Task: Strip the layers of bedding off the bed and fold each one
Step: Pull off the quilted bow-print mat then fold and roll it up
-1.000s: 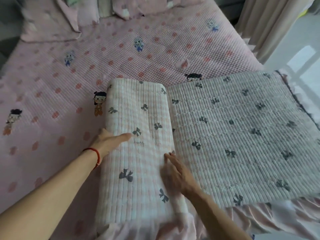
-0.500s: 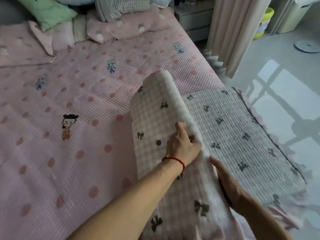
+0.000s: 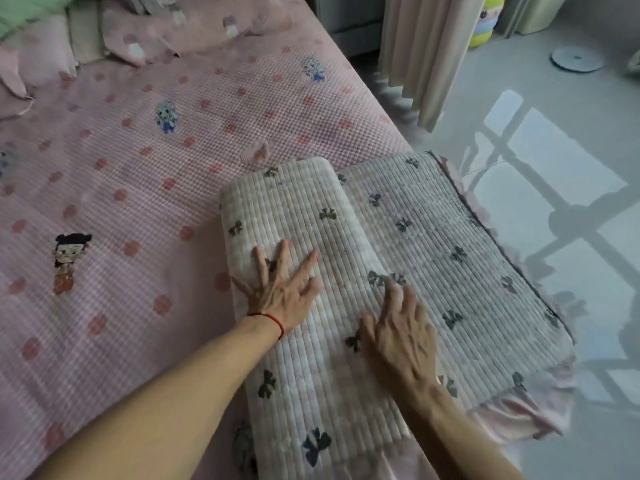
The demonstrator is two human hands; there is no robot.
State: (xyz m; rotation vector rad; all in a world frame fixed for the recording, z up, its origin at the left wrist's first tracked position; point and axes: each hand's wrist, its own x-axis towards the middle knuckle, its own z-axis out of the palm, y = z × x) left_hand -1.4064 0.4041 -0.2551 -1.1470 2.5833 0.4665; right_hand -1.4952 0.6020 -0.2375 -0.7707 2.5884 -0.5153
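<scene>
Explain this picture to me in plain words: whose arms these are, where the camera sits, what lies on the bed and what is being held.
There is no machine here. The arms belong to a person who wears a wide-angle camera on the head, so you look forward and down as they do. The single view shows a bed under a pink sheet with red dots and cartoon figures. On its near right corner lies a quilted pad printed with dark bows, part of it folded over into a thick layer. The left hand, with a red cord at the wrist, presses flat on that fold with fingers spread. The right hand rests flat beside it. Nothing is gripped. Pillows lie at the far end, a curtain hangs to the right.
</scene>
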